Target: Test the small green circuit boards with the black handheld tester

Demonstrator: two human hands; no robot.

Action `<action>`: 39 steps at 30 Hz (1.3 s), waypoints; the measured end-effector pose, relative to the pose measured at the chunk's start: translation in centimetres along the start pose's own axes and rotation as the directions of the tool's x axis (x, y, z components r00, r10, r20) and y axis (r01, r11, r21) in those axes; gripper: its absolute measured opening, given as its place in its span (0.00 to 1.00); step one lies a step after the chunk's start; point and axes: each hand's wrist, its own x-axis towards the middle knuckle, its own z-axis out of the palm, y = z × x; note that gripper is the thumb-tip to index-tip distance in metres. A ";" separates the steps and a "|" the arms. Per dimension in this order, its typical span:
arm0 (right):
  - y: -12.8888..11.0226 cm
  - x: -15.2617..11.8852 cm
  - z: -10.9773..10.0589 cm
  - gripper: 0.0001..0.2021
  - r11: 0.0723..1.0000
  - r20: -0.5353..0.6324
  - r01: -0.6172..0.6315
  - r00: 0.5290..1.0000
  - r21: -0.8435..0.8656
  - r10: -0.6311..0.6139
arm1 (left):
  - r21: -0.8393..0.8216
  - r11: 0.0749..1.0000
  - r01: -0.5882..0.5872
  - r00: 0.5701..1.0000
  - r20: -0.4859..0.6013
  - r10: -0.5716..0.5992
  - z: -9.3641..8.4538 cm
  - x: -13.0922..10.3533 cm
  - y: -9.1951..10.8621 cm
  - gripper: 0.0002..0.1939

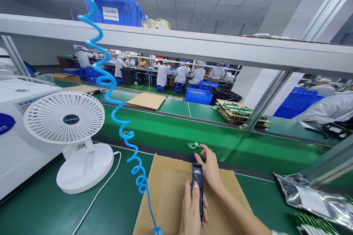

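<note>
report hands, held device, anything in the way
Left hand holds black device over cardboard sheet. Right hand open, beside green circuit board. Blue coiled cord to the left, apart from hands.

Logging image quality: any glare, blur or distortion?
Head view, right: glare on the crinkled silver plastic bag, green circuit boards below it look soft, silvery metal upright leaning, likely lens distortion; head view, centre: pale reflections on the glossy green belt, black elongated device fairly sharp.
</note>
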 end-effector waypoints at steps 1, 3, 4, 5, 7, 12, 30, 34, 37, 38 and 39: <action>0.4 1.8 0.3 0.28 0.984 0.038 0.054 0.998 -0.170 -0.048 | 0.017 1.000 0.008 1.000 0.001 -0.008 0.0 0.0 0.1 0.29; 1.0 4.8 1.0 0.32 0.947 0.131 0.078 0.991 -0.311 -0.038 | 0.053 0.998 0.016 1.000 0.002 -0.017 0.0 -0.1 0.3 0.30; 1.3 5.7 1.3 0.31 0.941 0.169 0.078 0.985 -0.329 -0.023 | 0.066 0.998 0.018 1.000 0.003 -0.018 0.0 -0.2 0.3 0.31; 1.5 6.3 1.6 0.28 0.942 0.198 0.078 0.980 -0.325 -0.012 | 0.075 0.997 0.021 1.000 0.011 -0.022 0.0 -0.2 0.4 0.31; 1.8 6.8 1.9 0.20 0.948 0.229 0.084 0.973 -0.307 -0.012 | 0.083 0.996 0.031 0.999 0.029 -0.034 -0.1 -0.2 0.5 0.32; 2.2 6.9 0.6 0.12 0.974 0.160 0.061 0.987 -0.216 -0.026 | 0.101 0.994 0.038 0.998 0.052 -0.044 0.0 -0.4 0.6 0.31; -1.3 -9.9 -3.3 0.10 0.899 0.134 0.119 0.972 0.421 -0.191 | -0.158 0.985 -0.069 0.989 -0.137 0.047 -0.5 -0.1 1.4 0.21; -1.5 -9.5 -3.6 0.18 0.799 0.296 -0.039 0.939 0.600 -0.177 | -0.048 0.988 -0.147 0.972 -0.193 0.135 -0.9 0.1 1.7 0.24; -2.0 -9.4 -3.8 0.20 0.723 0.335 -0.153 0.935 0.674 -0.115 | 0.094 0.986 -0.135 0.950 -0.270 0.156 -1.2 0.7 1.7 0.27; -2.2 -9.3 -3.9 0.20 0.709 0.349 -0.185 0.933 0.680 -0.092 | 0.131 0.984 -0.122 0.950 -0.272 0.154 -1.2 0.8 1.7 0.28; -2.2 -9.3 -3.9 0.19 0.694 0.368 -0.216 0.927 0.687 -0.076 | 0.157 0.981 -0.111 0.953 -0.264 0.150 -1.2 0.9 1.7 0.29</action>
